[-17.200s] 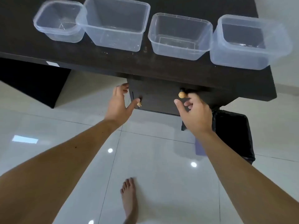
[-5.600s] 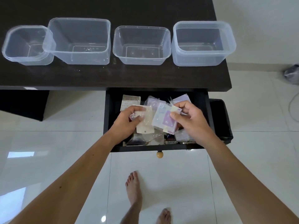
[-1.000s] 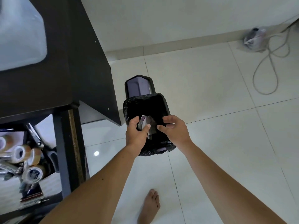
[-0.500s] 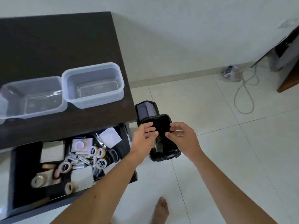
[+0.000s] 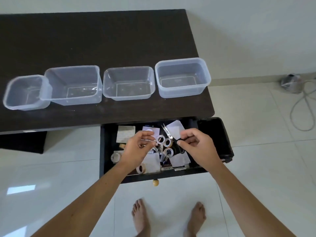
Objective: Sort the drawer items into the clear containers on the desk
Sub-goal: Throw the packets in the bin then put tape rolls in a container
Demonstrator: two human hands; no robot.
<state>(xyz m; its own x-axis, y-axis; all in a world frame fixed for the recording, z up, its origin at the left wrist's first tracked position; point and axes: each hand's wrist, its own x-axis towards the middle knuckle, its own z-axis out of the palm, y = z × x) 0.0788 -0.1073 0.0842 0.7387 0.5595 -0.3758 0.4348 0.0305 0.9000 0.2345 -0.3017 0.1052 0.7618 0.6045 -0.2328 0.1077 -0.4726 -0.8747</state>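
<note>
The black drawer stands pulled out under the dark desk. Scissors with black handles, several tape rolls, batteries and white paper pieces lie in it. My left hand hovers over the drawer's middle, fingers loosely curled and apart, fingertips close to a tape roll. My right hand hovers beside it, thumb close to the scissors' handles, holding nothing. Several empty clear containers stand in a row on the desk, from a small rounded one to the rightmost.
A black-lined waste bin stands against the drawer's right side. The drawer's round wooden knob sticks out toward me. My bare feet are on the white tiles. A cable and a plastic bag lie at the right wall.
My hands came away from the waste bin, where they dropped the packets, and now hang empty over the open drawer. My view swung left, back to the desk and all the containers.
</note>
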